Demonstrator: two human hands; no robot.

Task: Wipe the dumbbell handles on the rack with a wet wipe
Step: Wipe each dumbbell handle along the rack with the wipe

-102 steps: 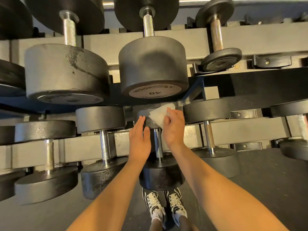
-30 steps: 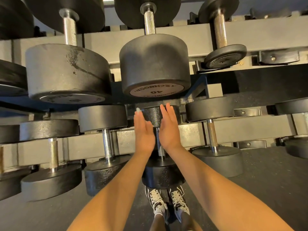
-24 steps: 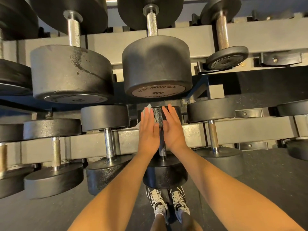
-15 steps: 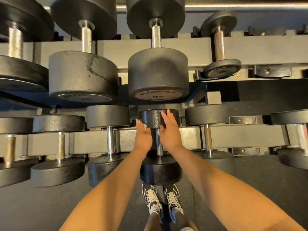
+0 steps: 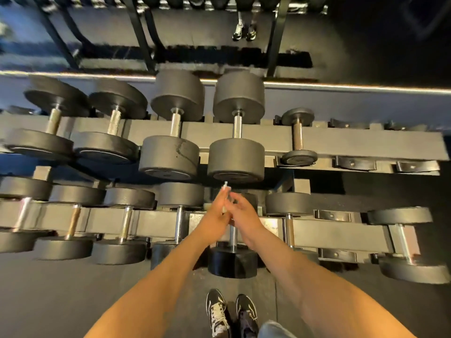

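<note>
On the lower tier of the grey rack (image 5: 341, 236), a small black dumbbell has its chrome handle (image 5: 233, 236) showing below my hands, with its near head (image 5: 231, 263) towards me. My left hand (image 5: 216, 212) and right hand (image 5: 245, 214) meet above the handle, in front of the far head (image 5: 251, 198). Both are blurred. A thin white strip of wet wipe (image 5: 225, 185) pokes out past my left fingertips, which pinch it. The fingers of my right hand are loosely spread beside the wipe and grip nothing.
Several larger dumbbells (image 5: 235, 142) fill the upper tier, and more sit left (image 5: 179, 223) and right (image 5: 289, 225) on the lower one. Empty cradles (image 5: 355, 163) are at the upper right. A mirror behind the rack reflects shoes (image 5: 244, 32). My shoes (image 5: 231, 313) stand on dark floor.
The view has pulled back and now takes in the whole rack and the mirror. My hands have come off the sides of the far head and closed together, with the wipe between them.
</note>
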